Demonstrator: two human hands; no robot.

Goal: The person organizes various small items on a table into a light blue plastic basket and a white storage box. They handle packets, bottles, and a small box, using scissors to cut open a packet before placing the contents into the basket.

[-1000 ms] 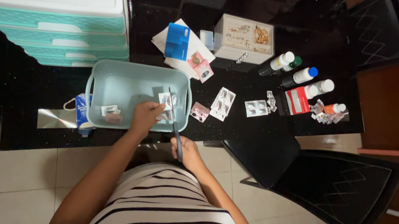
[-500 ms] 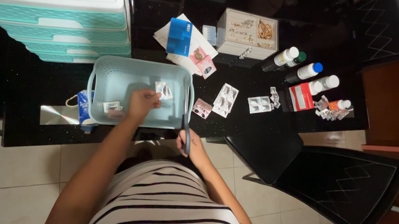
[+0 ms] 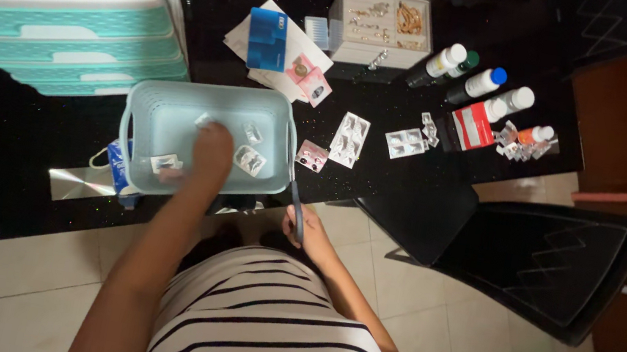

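Observation:
My left hand [image 3: 212, 149] reaches into the pale teal plastic basket [image 3: 144, 120] on the black table, fingers curled over a small silvery blister piece near the basket's middle; whether it grips the piece I cannot tell. Two more cut blister pieces [image 3: 249, 159] lie loose in the basket to the right of that hand. My right hand [image 3: 307, 229] sits at the table's near edge and holds a pair of scissors [image 3: 295, 190] by the handles, blades pointing away along the basket's right wall.
Blister packs [image 3: 350, 138] and a pink sachet [image 3: 311, 155] lie right of the basket. Behind are a blue card [image 3: 267, 28] on papers, an open jewellery box [image 3: 377, 27], several bottles [image 3: 485, 82], a red box [image 3: 474, 130]. A teal drawer unit [image 3: 39, 25] stands left, a black chair [image 3: 540, 255] right.
My left hand moved left and deeper into the basket, leaving blister pieces on its floor. The right hand with the scissors stayed at the table edge. The camera shifted slightly.

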